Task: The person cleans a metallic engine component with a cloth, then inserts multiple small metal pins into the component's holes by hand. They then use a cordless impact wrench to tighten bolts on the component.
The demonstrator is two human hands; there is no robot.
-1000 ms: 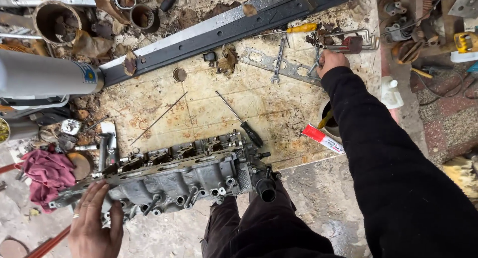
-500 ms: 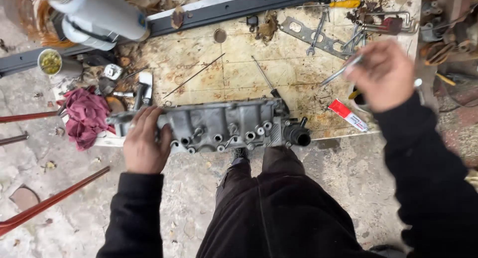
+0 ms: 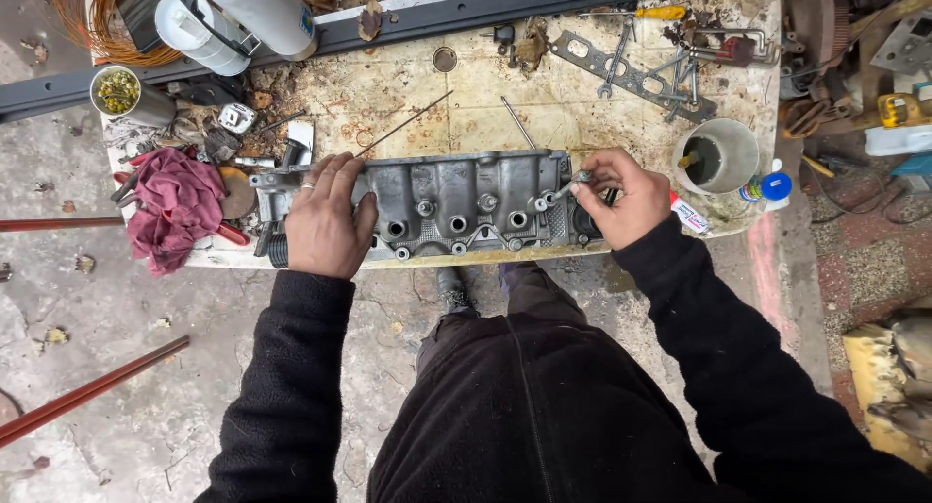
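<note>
A grey metal cylinder head (image 3: 456, 207) lies along the front edge of a stained worktable (image 3: 544, 110). My left hand (image 3: 325, 217) rests flat on its left end, fingers spread over the casting. My right hand (image 3: 621, 197) is at the right end, pinching a small metal bolt (image 3: 573, 183) whose tip touches the casting near a round hole. Both arms wear black sleeves.
A red rag (image 3: 175, 207) lies left of the head. A white cup (image 3: 718, 155) and a small tube (image 3: 691, 215) sit at the right. Wrenches and a gasket (image 3: 631, 71) lie at the back, with a grey cylinder (image 3: 243, 13), thin rods (image 3: 403, 124) and a dark rail (image 3: 485, 13).
My right hand came down from the tools at the back right to the head's right end, now holding a bolt. My left hand moved up onto the head's left end.
</note>
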